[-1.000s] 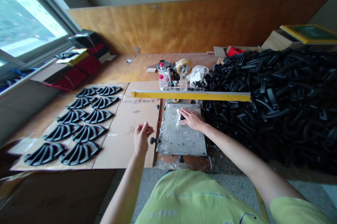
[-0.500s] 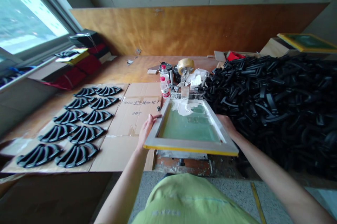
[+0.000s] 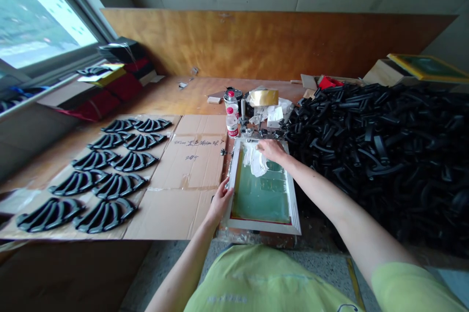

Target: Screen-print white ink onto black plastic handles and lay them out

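Observation:
A screen printing frame (image 3: 295, 204) with pale edges and green mesh lies low over the work spot in front of me. White ink (image 3: 255, 161) is smeared across the far part of its mesh. My left hand (image 3: 222, 197) grips the frame's left edge near the middle. My right hand (image 3: 271, 150) is closed at the far end of the frame, over the ink. It appears to hold a small ink-smeared squeegee, mostly hidden by the fingers and the ink.
On the left, cardboard (image 3: 186, 175) bears several black fan-shaped parts (image 3: 119, 184) in two columns. Two bottles (image 3: 232, 121) and a tape roll (image 3: 264, 97) stand behind the frame. A big heap of black plastic parts (image 3: 373, 156) fills the right side.
The frame's near end has come down from its raised tilt. My right hand has left the frame's right edge and moved to the ink at the far end. My left hand stays on the left edge.

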`<state>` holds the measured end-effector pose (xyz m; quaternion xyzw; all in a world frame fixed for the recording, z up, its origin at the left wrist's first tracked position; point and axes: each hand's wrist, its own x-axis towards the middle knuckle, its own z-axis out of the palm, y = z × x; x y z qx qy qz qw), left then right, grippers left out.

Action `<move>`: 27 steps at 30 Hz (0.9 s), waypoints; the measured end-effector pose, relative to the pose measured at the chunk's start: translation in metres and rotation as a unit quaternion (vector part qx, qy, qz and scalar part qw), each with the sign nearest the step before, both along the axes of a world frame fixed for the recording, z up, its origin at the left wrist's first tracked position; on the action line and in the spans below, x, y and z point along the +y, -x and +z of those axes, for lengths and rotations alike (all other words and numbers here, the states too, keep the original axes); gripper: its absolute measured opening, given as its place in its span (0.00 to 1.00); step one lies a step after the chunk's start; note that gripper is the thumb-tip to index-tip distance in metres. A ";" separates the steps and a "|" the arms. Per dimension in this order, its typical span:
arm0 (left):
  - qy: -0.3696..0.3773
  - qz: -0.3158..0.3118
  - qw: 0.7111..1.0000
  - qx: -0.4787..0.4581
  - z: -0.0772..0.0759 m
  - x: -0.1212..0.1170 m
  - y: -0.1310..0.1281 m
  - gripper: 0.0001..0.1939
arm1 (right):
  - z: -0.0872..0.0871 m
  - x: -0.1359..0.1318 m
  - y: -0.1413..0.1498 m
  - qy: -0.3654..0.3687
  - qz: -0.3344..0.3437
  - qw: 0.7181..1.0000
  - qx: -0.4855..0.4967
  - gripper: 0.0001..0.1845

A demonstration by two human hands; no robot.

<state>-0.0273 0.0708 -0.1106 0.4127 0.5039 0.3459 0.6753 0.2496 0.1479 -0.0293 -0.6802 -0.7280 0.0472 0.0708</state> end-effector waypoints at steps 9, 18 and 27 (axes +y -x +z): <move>-0.026 -0.035 0.999 0.028 -0.008 0.000 0.002 0.38 | -0.015 -0.039 0.006 -0.033 0.103 0.994 -0.035 0.07; -0.010 -0.024 0.999 0.033 0.004 -0.003 0.001 0.41 | -0.007 -0.054 -0.006 -0.026 0.217 0.975 0.035 0.05; -0.004 -0.011 0.999 0.036 0.019 -0.004 0.001 0.42 | -0.010 -0.059 -0.002 -0.048 0.199 0.978 0.051 0.06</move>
